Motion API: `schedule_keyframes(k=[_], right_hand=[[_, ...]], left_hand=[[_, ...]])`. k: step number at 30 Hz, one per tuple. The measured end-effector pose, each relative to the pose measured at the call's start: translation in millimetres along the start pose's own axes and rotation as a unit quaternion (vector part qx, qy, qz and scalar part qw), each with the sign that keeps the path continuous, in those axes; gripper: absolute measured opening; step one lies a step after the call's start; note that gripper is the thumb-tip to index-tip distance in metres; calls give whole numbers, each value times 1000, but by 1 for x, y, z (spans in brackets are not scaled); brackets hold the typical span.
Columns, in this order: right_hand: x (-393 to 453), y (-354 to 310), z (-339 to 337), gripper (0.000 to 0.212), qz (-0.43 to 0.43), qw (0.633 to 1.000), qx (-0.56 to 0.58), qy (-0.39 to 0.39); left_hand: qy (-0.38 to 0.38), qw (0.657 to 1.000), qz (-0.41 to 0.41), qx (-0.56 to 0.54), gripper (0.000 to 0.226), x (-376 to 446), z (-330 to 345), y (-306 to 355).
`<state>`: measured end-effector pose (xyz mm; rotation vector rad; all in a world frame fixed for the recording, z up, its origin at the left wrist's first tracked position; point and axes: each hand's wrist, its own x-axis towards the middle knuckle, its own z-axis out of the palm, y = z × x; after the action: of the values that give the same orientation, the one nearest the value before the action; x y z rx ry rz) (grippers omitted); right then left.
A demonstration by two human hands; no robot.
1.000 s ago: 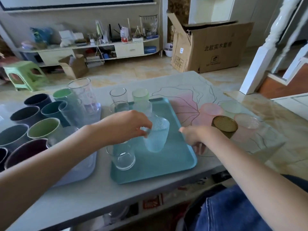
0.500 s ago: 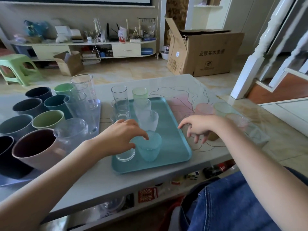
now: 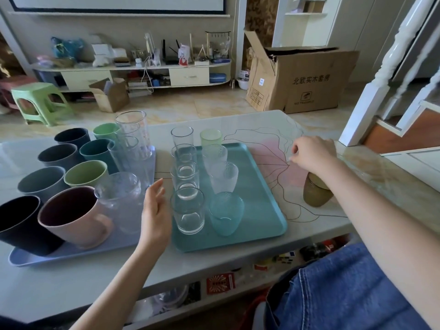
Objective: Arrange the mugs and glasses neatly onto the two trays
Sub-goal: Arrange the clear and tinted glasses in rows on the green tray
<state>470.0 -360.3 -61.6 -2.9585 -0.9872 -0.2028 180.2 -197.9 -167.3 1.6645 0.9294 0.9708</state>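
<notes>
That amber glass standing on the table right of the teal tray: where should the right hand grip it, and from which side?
Grip the amber glass around its upper wall, coming from its right. It stands upright off the teal tray, and the right hand hovers just above its rim, so a short drop beside it reaches the wall. A rim pinch looks less secure.

Lighting: bright, soft daylight; source not visible. Shadows: faint, short, under the glasses on the teal tray [image 3: 262,191] and beside the mugs. Glare: pale sheen across the table [image 3: 371,172] at right and far left; small highlights on glass rims. Sharpness: centre fairly crisp; slight softness on the right hand [image 3: 312,154]. Distortion: wide-angle bending, strongest at the stair post [image 3: 381,75] and frame edges. Foreground arms and denim mildly soft.
</notes>
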Motion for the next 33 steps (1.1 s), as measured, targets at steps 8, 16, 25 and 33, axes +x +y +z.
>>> schedule_keyframes(k=[8, 16, 25, 33], right_hand=[[8, -18, 22, 19, 17, 986, -159, -37], [39, -42, 23, 21, 10, 989, -146, -13], [116, -99, 22, 19, -80, 992, 31, 89], [124, -119, 43, 20, -131, 991, -7, 29]], left_hand=[[-61, 991, 28, 118, 43, 30, 9, -28], [-90, 981, 64, 157, 35, 66, 19, -46], [-59, 988, 40, 136, 18, 73, 27, -61], [-51, 992, 33, 113, 20, 73, 29, -62]])
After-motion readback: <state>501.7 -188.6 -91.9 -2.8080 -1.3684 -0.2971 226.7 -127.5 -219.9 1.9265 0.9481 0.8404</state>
